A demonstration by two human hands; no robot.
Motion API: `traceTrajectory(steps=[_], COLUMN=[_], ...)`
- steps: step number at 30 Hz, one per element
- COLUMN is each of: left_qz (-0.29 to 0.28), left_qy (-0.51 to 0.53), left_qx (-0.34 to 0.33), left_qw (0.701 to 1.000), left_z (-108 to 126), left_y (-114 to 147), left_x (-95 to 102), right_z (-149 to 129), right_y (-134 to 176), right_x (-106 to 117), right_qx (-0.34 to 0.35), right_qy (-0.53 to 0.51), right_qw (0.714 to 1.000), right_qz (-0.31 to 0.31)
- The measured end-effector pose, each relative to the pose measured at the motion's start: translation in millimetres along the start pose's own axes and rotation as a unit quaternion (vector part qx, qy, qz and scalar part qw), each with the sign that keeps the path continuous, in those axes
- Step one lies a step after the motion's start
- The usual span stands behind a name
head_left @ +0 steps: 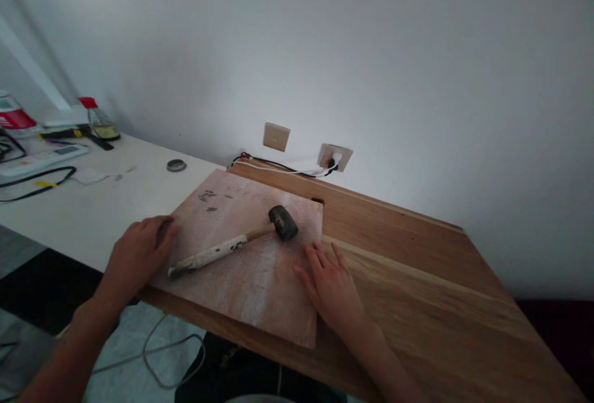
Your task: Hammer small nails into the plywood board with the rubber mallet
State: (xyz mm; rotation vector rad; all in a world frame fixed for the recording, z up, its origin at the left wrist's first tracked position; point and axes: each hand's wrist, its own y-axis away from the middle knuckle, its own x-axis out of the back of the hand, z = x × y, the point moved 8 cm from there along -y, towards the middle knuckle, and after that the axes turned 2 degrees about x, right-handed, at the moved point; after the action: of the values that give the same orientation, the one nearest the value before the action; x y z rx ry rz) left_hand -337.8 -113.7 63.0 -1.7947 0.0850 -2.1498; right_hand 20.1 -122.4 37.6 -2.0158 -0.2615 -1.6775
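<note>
A flat pinkish wooden board (260, 267) lies across the table. On it rests a mallet with a dark head (283, 223) and a worn, white-painted handle (208, 257) that points to the near left. Several small nails (207, 195) lie loose near the board's far left part. My left hand (142, 251) is at the board's left edge, fingers bent and thumb apart from them; no object shows in it. With fingers spread, my right hand (329, 276) lies flat over the board's right edge, just right of the mallet head.
The brown wooden table (408, 279) adjoins a white table (139, 168) on the left. That one bears a round grey tin (176, 166), a red-capped bottle (101, 121), a white remote (46, 158) and cables. Wires run along the wall to a socket (334, 157).
</note>
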Motion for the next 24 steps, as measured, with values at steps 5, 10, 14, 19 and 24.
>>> traceTrajectory(steps=[5,10,14,19,24], left_qz=[-0.012,-0.09,-0.06,-0.009,-0.087], left_qy=[-0.002,0.08,0.15,0.118,0.132], left_qx=[-0.087,-0.163,-0.285,-0.316,-0.355], left_qw=[0.996,0.979,0.945,0.941,0.921], left_z=[62.9,122.5,175.8,194.6,217.3], left_y=[30.7,59.3,65.7,41.5,39.5], left_x=[-24.0,-49.5,-51.4,-67.6,-77.3], right_z=[59.6,129.5,166.3,172.5,154.2], right_y=[55.1,125.0,167.7,194.5,191.0], right_x=[25.2,50.4,63.4,70.7,86.5], right_qx=[-0.053,-0.127,-0.215,-0.255,-0.246], right_qy=[0.013,0.016,-0.001,-0.013,-0.027], right_qw=[0.997,0.989,0.972,0.955,0.943], right_qz=[0.056,0.073,0.089,0.151,0.222])
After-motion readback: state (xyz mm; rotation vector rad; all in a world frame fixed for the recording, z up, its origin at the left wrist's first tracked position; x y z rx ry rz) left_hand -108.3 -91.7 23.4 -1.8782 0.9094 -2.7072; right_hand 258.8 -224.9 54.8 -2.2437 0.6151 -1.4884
